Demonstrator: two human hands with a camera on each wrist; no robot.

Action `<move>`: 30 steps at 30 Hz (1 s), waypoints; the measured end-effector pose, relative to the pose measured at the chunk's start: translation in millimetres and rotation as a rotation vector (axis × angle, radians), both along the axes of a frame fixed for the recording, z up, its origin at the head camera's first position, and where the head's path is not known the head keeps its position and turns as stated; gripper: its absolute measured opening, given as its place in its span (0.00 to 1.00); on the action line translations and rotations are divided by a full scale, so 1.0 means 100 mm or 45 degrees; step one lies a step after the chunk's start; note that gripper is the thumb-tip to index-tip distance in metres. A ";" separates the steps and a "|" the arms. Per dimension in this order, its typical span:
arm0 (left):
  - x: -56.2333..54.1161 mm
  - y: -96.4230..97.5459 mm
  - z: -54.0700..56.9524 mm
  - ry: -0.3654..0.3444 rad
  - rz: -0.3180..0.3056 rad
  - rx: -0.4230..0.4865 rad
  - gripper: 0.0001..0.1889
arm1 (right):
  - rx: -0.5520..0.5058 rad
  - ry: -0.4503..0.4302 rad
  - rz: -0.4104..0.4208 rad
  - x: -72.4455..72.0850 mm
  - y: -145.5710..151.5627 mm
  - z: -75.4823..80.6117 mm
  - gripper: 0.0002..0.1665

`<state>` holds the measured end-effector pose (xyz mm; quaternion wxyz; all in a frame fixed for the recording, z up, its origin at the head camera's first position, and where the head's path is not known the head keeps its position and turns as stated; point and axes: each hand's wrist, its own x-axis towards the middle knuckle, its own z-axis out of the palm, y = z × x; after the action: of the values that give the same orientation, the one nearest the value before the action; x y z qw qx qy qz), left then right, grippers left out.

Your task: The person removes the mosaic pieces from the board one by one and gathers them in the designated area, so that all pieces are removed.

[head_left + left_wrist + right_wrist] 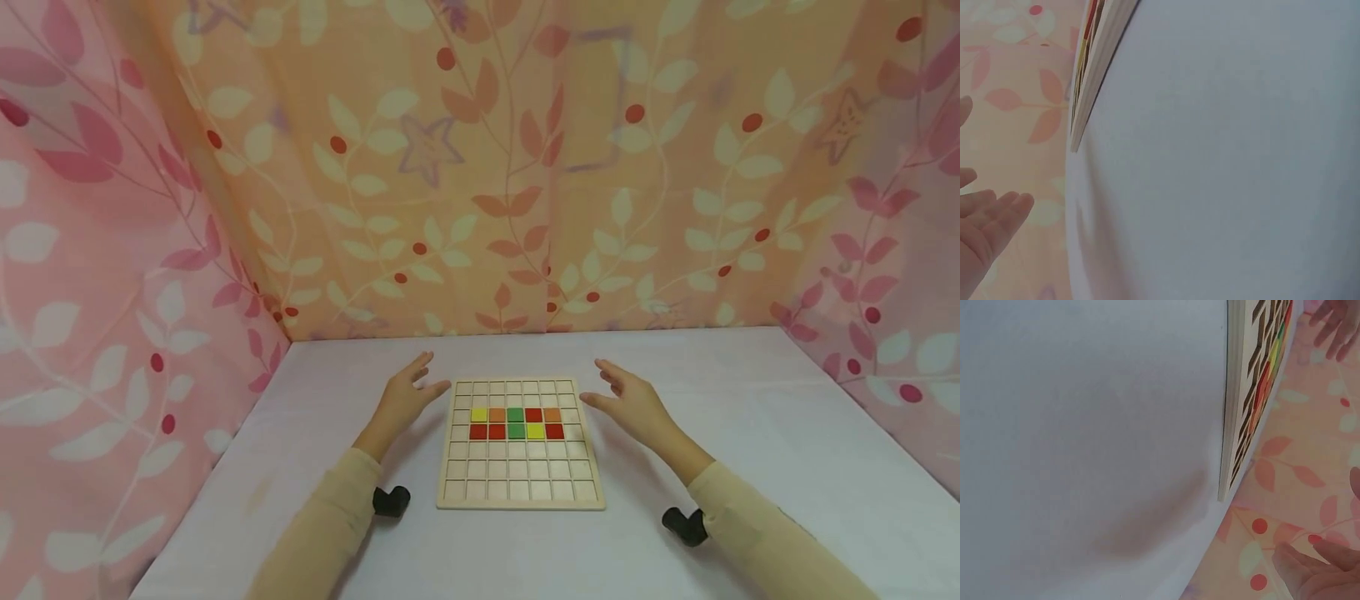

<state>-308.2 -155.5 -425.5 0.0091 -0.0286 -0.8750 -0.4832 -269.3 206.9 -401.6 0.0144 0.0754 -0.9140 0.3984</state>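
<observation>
While the left hand [402, 402] and right hand [633, 407] hover, a wooden board [519, 490] lies between them.
Released, their fingers [418, 364] extend loosely near its far left and right corners; coloured tiles [516, 431] form two rows.

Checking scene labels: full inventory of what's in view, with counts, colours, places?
grid board: 1, pale wood, on tabletop
tiles: 10, four red, two each yellow, orange, green, two rows of five on board
tabletop: 1, white, under board
back cloth: at least 1, orange floral, behind tabletop
side cloths: 2, pink floral, left and right
black pieces: 2, black, one at each cuff
sleeves: 2, beige, on both arms
left hand: 1, bare, left of board
right hand: 1, bare, right of board
</observation>
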 end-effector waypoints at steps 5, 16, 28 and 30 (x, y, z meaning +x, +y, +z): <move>0.02 0.03 -0.02 -0.031 0.040 0.064 0.37 | -0.068 -0.082 -0.007 0.00 -0.07 -0.01 0.45; 0.10 0.06 -0.03 -0.108 0.070 0.177 0.36 | -0.222 -0.228 -0.017 0.00 -0.14 -0.02 0.39; 0.13 0.15 -0.02 -0.217 0.088 0.237 0.32 | -0.219 -0.280 -0.025 -0.02 -0.20 -0.04 0.33; 0.14 0.15 -0.03 -0.233 0.085 0.239 0.32 | -0.210 -0.275 -0.013 -0.03 -0.21 -0.03 0.33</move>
<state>-293.8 -140.8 -428.2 -0.0520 0.0459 -0.8235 -0.5631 -271.9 186.3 -404.3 -0.0760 0.0258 -0.8748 0.4778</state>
